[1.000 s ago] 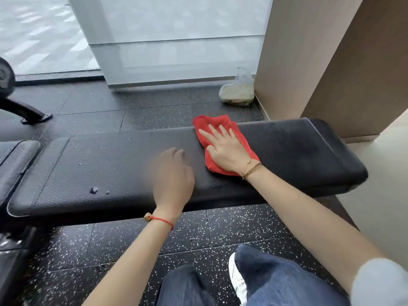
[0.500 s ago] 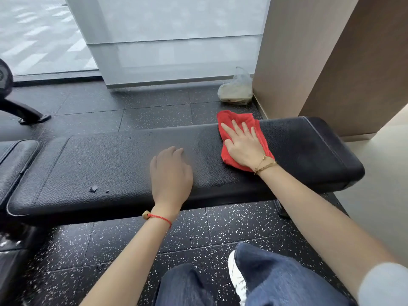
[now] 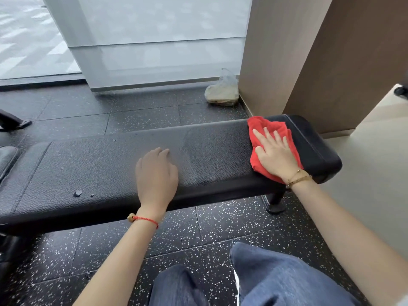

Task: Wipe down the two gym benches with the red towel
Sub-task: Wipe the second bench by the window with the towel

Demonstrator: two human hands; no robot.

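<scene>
A long black padded gym bench [image 3: 99, 166] runs across the view in front of me. My right hand [image 3: 274, 154] lies flat, fingers spread, pressing the red towel [image 3: 265, 129] onto the pad near its right end. My left hand [image 3: 155, 175] rests palm down on the middle of the pad with nothing in it. A damp streak shows on the pad between the two hands. A small bit of debris [image 3: 77, 193] and some specks sit on the pad left of my left hand. The edge of a second black pad [image 3: 6, 157] shows at the far left.
A brown wall column [image 3: 309, 51] stands right behind the bench's right end. A crumpled clear plastic bag [image 3: 223, 90] lies on the speckled black floor by the column. A bench foot [image 3: 274, 206] stands under the right end. A black equipment leg [image 3: 13, 122] is at far left. My knees are below.
My right hand has slid the red towel to the right along the pad, from the middle to near the right end. My left hand has stayed in place.
</scene>
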